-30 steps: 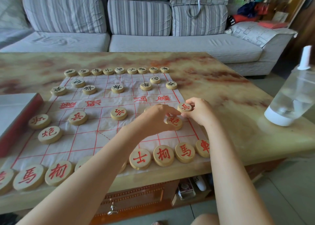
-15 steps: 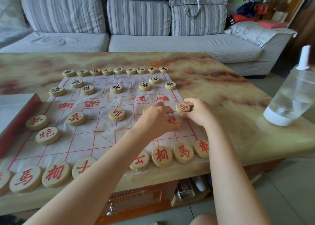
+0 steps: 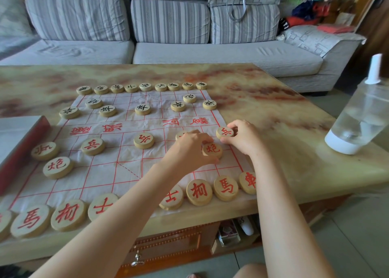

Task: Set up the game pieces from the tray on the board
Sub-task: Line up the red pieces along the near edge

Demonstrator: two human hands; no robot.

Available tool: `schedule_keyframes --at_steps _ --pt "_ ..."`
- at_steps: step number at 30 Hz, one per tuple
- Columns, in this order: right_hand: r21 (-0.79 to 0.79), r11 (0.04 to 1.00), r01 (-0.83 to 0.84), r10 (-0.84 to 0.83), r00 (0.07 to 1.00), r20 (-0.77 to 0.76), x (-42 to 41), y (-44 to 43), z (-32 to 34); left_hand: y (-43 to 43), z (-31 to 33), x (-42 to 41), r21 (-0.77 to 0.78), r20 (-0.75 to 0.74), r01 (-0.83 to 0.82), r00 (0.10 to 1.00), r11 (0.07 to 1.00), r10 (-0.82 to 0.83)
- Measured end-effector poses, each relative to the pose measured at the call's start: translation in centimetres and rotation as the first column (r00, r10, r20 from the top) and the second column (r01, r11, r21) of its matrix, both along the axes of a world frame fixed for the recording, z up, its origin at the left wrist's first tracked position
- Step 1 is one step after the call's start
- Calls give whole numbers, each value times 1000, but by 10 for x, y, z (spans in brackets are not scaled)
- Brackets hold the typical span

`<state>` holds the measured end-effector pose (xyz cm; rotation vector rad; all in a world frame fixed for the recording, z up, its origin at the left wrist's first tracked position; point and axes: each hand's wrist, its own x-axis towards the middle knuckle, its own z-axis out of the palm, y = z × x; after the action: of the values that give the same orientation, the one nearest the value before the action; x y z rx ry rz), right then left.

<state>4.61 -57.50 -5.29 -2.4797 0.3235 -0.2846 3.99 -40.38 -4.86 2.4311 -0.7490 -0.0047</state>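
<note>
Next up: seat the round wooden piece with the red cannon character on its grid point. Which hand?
Left. The left hand pinches the round wooden red-cannon piece; the right hand holds the round wooden red-soldier piece at the white paper board's right edge.

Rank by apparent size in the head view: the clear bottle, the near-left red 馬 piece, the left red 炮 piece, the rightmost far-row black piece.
1. clear bottle
2. near-left red 馬 piece
3. left red 炮 piece
4. rightmost far-row black piece
The pieces' differences may be only nearness to the camera.
</note>
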Motion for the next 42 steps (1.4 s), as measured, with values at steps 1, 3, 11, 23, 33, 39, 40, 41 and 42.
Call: schedule_keyframes --at_steps 1,3,11,23,33,39,40,41,42 --pt "-1 1000 2 -2 1000 5 0 0 0 0 0 0 -4 -1 -2 1000 1000 2" --pt "-3 1000 3 -3 1000 12 0 1 0 0 -1 -1 -6 -1 -8 1000 1000 8" --pt "15 1000 3 -3 1000 -2 0 0 -1 0 -3 0 -24 7 -13 1000 1000 13" --pt "39 999 -26 27 999 -44 -6 0 6 12 5 -4 -69 14 7 1000 998 -6" --pt "19 977 -211 208 972 105 -14 50 33 88 32 9 28 133 -177 976 984 172" --pt "-53 953 -297 295 955 -39 -5 76 25 122 24 19 97 94 -255 965 962 246" --pt "-58 955 -292 289 956 -43 -3 78 24 124 24 21 106 92 -249 967 963 240" --pt "-55 957 -283 281 959 -47 -2 79 22 125 24 23 111 85 -241 969 964 233" --pt "-56 958 -280 278 959 -48 -1 80 21 126 24 25 116 73 -235 971 965 228"
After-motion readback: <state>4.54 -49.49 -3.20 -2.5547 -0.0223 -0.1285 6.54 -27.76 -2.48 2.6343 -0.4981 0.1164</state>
